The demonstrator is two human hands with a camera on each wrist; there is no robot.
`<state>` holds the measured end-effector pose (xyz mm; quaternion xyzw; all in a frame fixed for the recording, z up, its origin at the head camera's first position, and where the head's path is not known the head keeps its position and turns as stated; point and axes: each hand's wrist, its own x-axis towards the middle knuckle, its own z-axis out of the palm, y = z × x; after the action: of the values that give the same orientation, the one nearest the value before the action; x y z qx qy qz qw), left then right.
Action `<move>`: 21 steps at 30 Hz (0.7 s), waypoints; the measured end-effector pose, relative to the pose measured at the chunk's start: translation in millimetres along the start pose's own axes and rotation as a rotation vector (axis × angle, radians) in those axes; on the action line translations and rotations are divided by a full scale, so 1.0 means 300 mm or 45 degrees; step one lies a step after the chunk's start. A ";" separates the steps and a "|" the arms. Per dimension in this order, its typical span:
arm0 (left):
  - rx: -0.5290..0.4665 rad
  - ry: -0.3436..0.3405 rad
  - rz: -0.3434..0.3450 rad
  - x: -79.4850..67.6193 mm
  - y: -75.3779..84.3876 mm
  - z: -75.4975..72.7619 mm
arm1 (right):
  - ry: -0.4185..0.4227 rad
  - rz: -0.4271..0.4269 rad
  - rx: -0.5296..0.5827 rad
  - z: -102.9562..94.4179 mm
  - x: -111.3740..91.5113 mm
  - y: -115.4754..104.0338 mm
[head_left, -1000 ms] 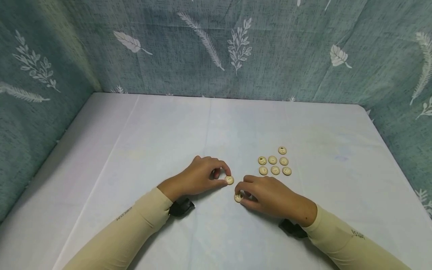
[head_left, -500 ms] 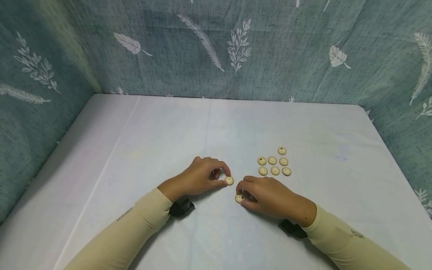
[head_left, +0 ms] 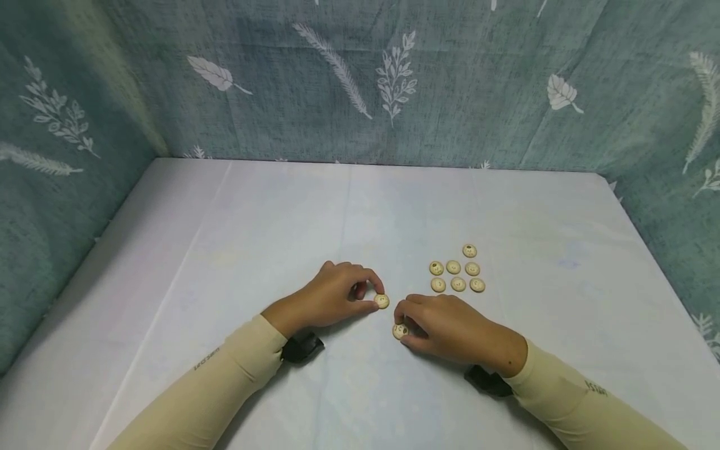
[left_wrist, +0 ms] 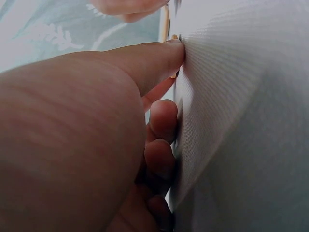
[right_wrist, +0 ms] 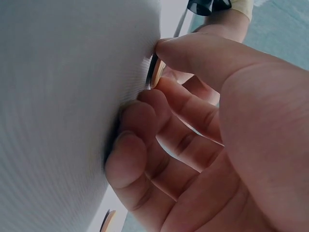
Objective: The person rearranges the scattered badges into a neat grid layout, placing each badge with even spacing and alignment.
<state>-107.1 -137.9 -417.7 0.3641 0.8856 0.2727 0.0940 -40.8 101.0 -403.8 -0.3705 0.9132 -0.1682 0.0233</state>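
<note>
My left hand (head_left: 341, 294) is low over the white cloth, thumb and index finger pinching the edges of a small round wooden disc (head_left: 382, 301) with a drawn face. Nearer to me and slightly right, my right hand (head_left: 450, 328) holds another wooden face disc (head_left: 400, 331) between thumb and index finger; this one has dark spots. In the right wrist view that disc (right_wrist: 157, 72) is seen edge-on at the cloth, the other fingers curled beneath the palm. The left wrist view mostly hides the left disc behind the thumb (left_wrist: 159, 60).
Beyond the right hand lie several similar wooden discs (head_left: 458, 284) in two short rows, with a single disc (head_left: 469, 250) behind them. A white cloth (head_left: 270, 212) covers the table. Green leaf-patterned fabric (head_left: 360, 81) hangs along the back and sides.
The disc in my right hand has shifted slightly right and toward me, turning a little, and the fingers have moved with it. My left hand and the other discs have stayed put.
</note>
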 end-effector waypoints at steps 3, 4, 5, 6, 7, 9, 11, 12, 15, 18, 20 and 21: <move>0.005 0.018 0.006 0.000 0.000 0.000 | -0.006 0.002 -0.012 0.001 0.002 0.000; 0.003 0.018 0.006 -0.001 0.000 0.001 | -0.011 0.005 -0.013 0.001 0.003 -0.001; 0.001 0.014 0.001 -0.002 -0.001 0.002 | -0.017 0.009 -0.010 0.002 0.004 -0.002; -0.003 0.007 -0.006 -0.004 -0.001 0.004 | -0.024 0.011 -0.005 0.004 0.005 -0.003; 0.000 -0.001 -0.015 -0.004 -0.001 0.006 | -0.026 0.011 -0.001 0.005 0.005 -0.004; 0.001 -0.012 -0.027 -0.005 0.000 0.008 | -0.028 0.009 0.007 0.005 0.004 -0.005; 0.008 -0.012 -0.030 -0.007 -0.001 0.009 | -0.025 -0.002 0.007 0.004 0.005 -0.005; 0.009 -0.008 -0.029 -0.007 -0.002 0.008 | -0.024 -0.004 0.005 0.003 0.006 -0.004; 0.017 0.005 -0.012 -0.002 -0.002 0.003 | -0.019 -0.006 -0.004 -0.004 0.005 -0.002; 0.009 -0.003 -0.011 0.004 0.000 0.001 | -0.018 -0.003 -0.001 -0.009 0.003 0.000; 0.006 -0.011 -0.013 0.007 0.001 0.001 | -0.014 -0.010 0.002 -0.012 -0.001 0.002; 0.004 -0.012 -0.014 0.009 0.002 0.001 | -0.010 -0.013 0.002 -0.013 -0.001 0.004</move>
<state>-108.5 -135.5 -417.5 0.3605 0.8875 0.2692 0.0991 -41.9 103.1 -400.4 -0.3758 0.9111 -0.1675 0.0263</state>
